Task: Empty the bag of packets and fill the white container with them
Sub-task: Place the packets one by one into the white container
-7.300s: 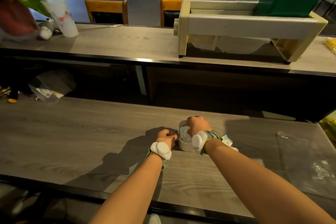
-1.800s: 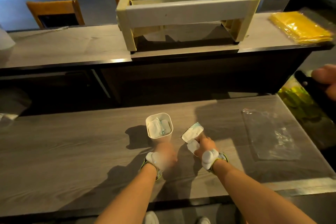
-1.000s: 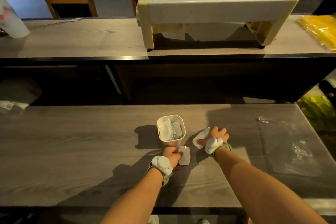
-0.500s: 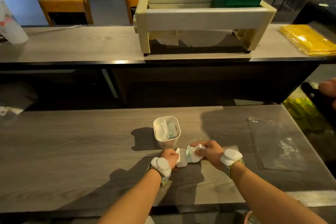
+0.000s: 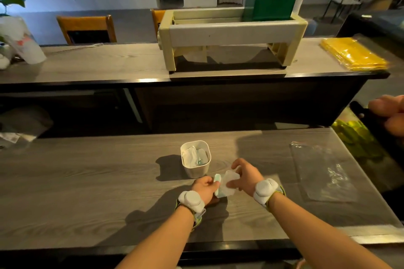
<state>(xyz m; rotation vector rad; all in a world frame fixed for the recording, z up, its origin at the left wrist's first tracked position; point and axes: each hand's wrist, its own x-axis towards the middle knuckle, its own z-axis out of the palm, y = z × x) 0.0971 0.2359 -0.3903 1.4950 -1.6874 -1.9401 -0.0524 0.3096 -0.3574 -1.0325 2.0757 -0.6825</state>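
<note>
Left hand (image 5: 204, 188) fingers pinch a small packet (image 5: 217, 179) low in the frame; right hand (image 5: 244, 176) curls round the bunched packets (image 5: 227, 183) beside it – half a second ago both hands met lower on the table (image 5: 87, 181), now they have lifted nearer the white container (image 5: 196, 160) just above, already part filled. The bag (image 5: 323, 172) lies flat at right, apparently empty – these are likely the last

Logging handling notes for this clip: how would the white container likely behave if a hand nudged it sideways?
The white container stands upright, taller than wide, so a high push might tip it. It looks like thin plastic holding only a few packets, so it is probably light and would slide easily on the smooth table.
</note>
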